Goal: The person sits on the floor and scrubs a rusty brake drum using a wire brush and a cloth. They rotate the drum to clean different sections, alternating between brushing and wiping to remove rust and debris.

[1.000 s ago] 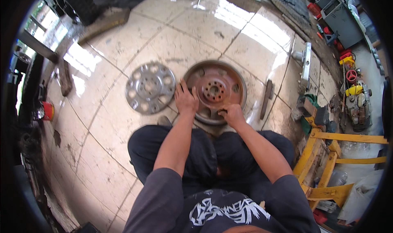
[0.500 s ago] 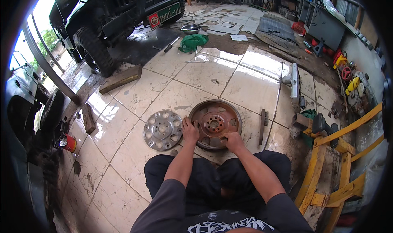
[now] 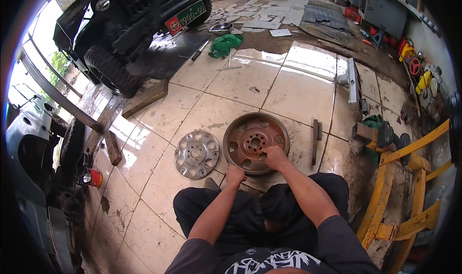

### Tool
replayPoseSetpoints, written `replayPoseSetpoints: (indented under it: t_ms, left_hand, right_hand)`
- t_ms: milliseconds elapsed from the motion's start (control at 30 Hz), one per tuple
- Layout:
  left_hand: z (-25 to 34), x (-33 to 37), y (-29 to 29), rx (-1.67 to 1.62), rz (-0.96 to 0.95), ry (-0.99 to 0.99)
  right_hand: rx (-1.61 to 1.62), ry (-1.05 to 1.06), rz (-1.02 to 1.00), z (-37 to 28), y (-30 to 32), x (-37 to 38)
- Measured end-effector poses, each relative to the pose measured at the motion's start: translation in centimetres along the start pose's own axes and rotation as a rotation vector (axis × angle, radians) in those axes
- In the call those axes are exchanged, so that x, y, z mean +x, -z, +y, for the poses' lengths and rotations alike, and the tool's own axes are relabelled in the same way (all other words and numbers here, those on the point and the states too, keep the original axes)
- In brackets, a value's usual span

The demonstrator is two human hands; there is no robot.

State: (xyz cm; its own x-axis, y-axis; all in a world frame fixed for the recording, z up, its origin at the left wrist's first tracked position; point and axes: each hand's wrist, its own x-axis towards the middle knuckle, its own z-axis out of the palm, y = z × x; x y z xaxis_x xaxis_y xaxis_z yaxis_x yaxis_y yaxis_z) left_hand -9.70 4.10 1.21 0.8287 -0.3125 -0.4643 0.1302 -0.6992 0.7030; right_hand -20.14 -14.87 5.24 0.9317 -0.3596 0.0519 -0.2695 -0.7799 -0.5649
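A rusty brown flywheel (image 3: 235,134) with a toothed rim lies on the tiled floor before my knees. My left hand (image 3: 236,174) is closed at its near-left rim, the fingertips out of sight under the edge. My right hand (image 3: 274,157) is curled over the near-right part of its face, close to the centre bolt holes, fingers bent where a window in the web appears to be. To the left lies a silver metal disc (image 3: 196,151) with round holes, touched by neither hand. Right of the flywheel rests a wooden-handled wire brush (image 3: 315,141).
A dark off-road vehicle (image 3: 139,28) stands far left, a wooden beam (image 3: 145,98) near its tyre. Ahead are a green cloth (image 3: 226,45) and a metal bowl (image 3: 221,29). A yellow frame (image 3: 380,197) stands at right with a power tool (image 3: 391,138). A red can (image 3: 93,177) is at left.
My left hand has moved from the flywheel's left side down to its near-left rim, and its fingers have closed. My right hand has stayed at nearly the same spot. The view has shifted slightly.
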Motion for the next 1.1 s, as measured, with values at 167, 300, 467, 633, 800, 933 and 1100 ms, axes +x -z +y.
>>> replayPoseSetpoints:
  t_ms: [167,300,467,633,800,933,1100]
  left_hand:
    - [-0.7,2.6,0.9,-0.107,-0.044,0.011]
    - [0.2,4.5,1.6,-0.126,0.079,-0.026]
    - [2.0,4.7,2.1,-0.092,0.017,-0.047]
    - [0.9,5.0,1.8,-0.075,0.084,-0.031]
    - [0.8,6.4,1.4,0.017,0.087,-0.024]
    - [1.0,6.1,1.8,0.233,0.201,-0.154]
    - [1.8,4.2,1.2,0.109,0.206,0.031]
  right_hand:
    - [0.084,-0.041,-0.054,-0.9,0.1,0.5]
    - [0.072,-0.031,-0.008,-0.8,0.2,0.0]
    - [0.101,-0.008,0.111,0.5,0.2,-0.3]
    - [0.118,-0.099,0.081,-0.3,0.6,-0.1]
    - [0.108,-0.063,0.085,0.9,0.4,0.5]
    - [0.127,-0.033,0.111,1.7,-0.6,1.0]
    - [0.215,-0.113,0.123,1.6,0.1,0.4]
